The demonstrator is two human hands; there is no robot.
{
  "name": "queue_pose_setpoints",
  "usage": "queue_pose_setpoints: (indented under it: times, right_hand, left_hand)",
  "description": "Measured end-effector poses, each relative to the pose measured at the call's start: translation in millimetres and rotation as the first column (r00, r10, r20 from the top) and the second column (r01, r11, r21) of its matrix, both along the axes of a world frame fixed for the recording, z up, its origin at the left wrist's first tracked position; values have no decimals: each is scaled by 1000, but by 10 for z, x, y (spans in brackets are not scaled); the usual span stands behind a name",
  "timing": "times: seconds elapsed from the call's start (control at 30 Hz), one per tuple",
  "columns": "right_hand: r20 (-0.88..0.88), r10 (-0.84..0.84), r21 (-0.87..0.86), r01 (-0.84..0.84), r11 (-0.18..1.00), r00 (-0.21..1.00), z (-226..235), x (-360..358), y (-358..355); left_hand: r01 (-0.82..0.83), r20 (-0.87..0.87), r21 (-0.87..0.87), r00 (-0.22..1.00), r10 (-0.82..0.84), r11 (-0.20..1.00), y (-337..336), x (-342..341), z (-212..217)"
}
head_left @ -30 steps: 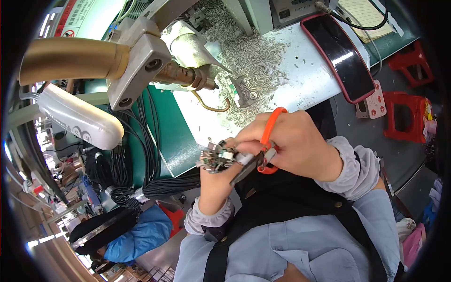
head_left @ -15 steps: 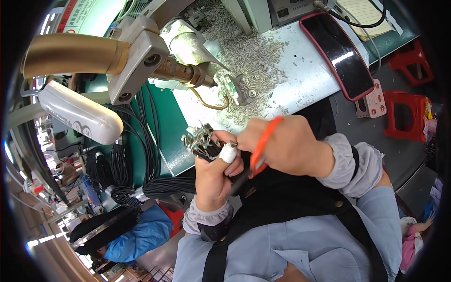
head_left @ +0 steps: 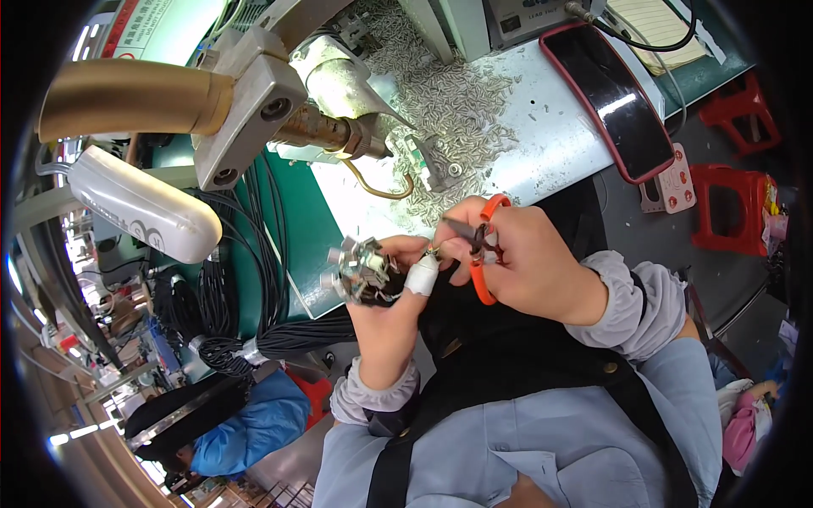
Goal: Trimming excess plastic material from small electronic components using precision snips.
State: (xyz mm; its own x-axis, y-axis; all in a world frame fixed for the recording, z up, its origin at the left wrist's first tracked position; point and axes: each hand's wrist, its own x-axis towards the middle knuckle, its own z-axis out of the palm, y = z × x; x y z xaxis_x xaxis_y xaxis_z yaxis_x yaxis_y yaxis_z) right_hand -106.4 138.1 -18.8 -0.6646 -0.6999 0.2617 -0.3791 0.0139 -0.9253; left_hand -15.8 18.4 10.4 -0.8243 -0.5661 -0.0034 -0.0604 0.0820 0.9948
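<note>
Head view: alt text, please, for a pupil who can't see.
A person's right hand holds orange-handled metal cutters beside the left hand, which grips a bunch of small silver-and-black parts. Beyond, small silvery bits litter a white worktop.

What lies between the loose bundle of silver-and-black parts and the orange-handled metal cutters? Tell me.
In the head view, the white-wrapped left thumb and the right fingertips lie between bundle and cutters.
</note>
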Motion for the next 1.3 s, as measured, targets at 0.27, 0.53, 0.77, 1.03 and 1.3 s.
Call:
queue_pose_setpoints:
  times: [0.27,0.53,0.77,1.03,1.3]
  right_hand:
    - [200,27,159,-60,985,979,125,26,106]
    - [184,22,259,-70,963,983,-36,103,53]
    - [702,-118,65,102,993,702,143,-232,-109]
    - [596,-55,75,13,997,801,76,-561,-352]
    - [574,-36,69,-4,998,818,69,-589,-352]
  left_hand:
    - [-1,31,452,999,-15,892,-75,42,64]
    - [12,81,440,995,-53,898,-182,-93,3]
    - [87,-4,731,992,-123,677,-459,-488,-165]
    - [134,-2,730,981,-194,670,-598,-577,-186]
    - [99,23,780,982,-186,618,-579,-595,-130]
